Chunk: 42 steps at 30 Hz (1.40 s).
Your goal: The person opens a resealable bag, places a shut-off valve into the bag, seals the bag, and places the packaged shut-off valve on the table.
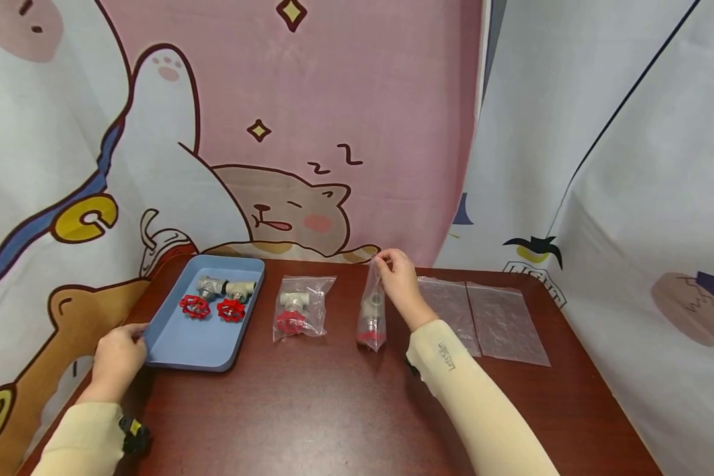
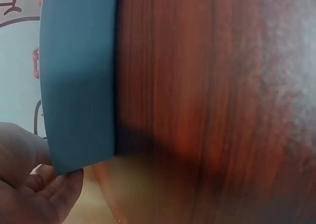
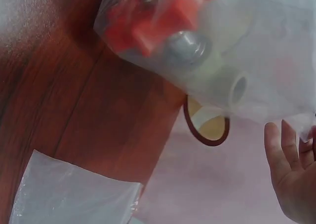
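Right grip (image 1: 401,281) on bag (image 1: 369,285), top edge

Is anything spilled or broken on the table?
No, nothing stands out. Two red-handled valves sit inside the blue tray, one bagged valve lies beside it, and the right hand pinches a filled bag at its top. I see no spills or cracks, though tiny ones might not show.

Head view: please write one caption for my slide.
Right hand pinches a clear plastic bag holding a red-wheeled valve; left hand grips a blue rectangular tray bearing two more valves.
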Available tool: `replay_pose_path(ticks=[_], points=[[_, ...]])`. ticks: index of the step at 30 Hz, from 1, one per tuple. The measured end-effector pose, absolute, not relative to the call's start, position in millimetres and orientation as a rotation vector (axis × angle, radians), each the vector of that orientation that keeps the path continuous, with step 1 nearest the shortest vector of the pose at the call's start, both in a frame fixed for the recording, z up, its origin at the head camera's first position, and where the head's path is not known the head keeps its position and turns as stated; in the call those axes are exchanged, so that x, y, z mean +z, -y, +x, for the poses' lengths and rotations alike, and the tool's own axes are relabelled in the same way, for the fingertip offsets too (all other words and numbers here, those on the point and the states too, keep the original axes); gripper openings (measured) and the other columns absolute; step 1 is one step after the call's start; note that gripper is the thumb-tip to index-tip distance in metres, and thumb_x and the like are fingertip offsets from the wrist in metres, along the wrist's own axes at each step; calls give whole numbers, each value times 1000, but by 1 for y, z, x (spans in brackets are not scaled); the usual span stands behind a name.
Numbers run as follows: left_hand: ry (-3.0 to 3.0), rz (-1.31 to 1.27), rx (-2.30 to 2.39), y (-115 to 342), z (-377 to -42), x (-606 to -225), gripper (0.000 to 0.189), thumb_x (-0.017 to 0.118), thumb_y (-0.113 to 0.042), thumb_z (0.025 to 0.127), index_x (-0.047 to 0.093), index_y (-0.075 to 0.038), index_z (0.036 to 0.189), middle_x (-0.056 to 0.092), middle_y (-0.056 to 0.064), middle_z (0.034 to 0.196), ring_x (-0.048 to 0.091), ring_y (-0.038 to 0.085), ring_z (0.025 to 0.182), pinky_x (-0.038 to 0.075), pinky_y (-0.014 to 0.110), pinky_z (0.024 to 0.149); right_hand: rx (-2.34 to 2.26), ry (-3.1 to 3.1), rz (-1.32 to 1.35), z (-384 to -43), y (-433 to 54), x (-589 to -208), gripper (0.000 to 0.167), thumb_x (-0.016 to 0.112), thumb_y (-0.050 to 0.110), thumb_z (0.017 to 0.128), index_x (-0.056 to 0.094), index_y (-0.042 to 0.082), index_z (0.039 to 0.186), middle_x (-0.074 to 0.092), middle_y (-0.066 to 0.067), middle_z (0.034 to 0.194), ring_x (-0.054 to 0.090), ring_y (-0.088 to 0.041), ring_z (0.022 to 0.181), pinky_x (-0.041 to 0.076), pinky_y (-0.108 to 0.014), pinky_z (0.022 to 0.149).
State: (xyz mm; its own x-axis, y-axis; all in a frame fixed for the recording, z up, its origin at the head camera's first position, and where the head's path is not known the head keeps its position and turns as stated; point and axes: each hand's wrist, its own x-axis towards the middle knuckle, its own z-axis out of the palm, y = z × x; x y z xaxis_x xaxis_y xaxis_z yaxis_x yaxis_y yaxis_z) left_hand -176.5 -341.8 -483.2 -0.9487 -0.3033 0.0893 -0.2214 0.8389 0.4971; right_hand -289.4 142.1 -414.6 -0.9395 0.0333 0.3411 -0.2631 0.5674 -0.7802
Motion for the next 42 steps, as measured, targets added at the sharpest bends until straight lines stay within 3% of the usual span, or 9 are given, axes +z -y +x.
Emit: replay_pose_path(ticks=[5,13,15,19,24,27,31,36,42], points=[[2842,408,-726,342,-176,-482,32,48,-2,86,60,10,113,53,38,116,54,48,91,44,57,73,1151,2527,186,-300,-136,-420,12,59,14,93,65,4,92,64,-11,96,61,-24,87,50,-36,74],[2835,384,-735,343,-178,-485,31,49,-1,86,61,10,112,56,37,113,53,40,82,44,49,66,1090,2583,83,-302,-132,-424,15,61,18,92,66,5,96,64,-10,97,60,-24,88,49,-36,78],[2841,382,-743,343,-178,-486,31,49,-1,86,61,10,113,56,37,113,53,40,83,45,50,67,1093,2629,12,-300,-132,-424,27,62,25,91,63,4,108,61,-12,105,60,-25,94,48,-39,82],[2850,383,-753,345,-178,-486,31,49,-2,87,60,10,113,55,38,114,53,41,84,45,51,69,1174,2801,-192,-292,-129,-422,70,66,45,84,42,1,133,48,-18,127,53,-32,114,44,-47,95],[2855,392,-766,345,-178,-485,32,49,-2,87,60,10,114,54,38,115,52,41,84,45,50,68,1170,3108,-329,-282,-124,-422,93,65,53,80,27,-6,141,37,-28,141,42,-41,127,40,-50,101],[2862,395,-772,345,-178,-484,32,49,-2,88,60,10,115,53,38,116,52,40,84,45,48,67,1081,3279,-309,-277,-124,-427,82,64,47,83,36,-9,135,48,-28,131,54,-39,114,51,-48,87],[2861,391,-769,345,-178,-484,31,49,-3,88,60,10,115,55,37,113,53,40,82,45,47,65,1057,3341,-283,-273,-125,-433,49,62,37,86,56,-6,111,62,-18,100,64,-28,82,57,-43,67],[2856,385,-772,345,-178,-484,31,49,-3,88,60,10,114,56,37,111,53,39,81,46,46,65,969,3338,-265,-269,-126,-433,30,60,27,83,60,-1,92,59,-12,81,61,-23,67,57,-39,62],[2858,392,-757,346,-178,-485,31,50,-2,87,60,10,114,57,36,110,54,38,79,45,45,63,1039,3296,-291,-270,-128,-435,20,58,14,79,60,-3,90,61,-13,80,61,-22,61,57,-40,62]])
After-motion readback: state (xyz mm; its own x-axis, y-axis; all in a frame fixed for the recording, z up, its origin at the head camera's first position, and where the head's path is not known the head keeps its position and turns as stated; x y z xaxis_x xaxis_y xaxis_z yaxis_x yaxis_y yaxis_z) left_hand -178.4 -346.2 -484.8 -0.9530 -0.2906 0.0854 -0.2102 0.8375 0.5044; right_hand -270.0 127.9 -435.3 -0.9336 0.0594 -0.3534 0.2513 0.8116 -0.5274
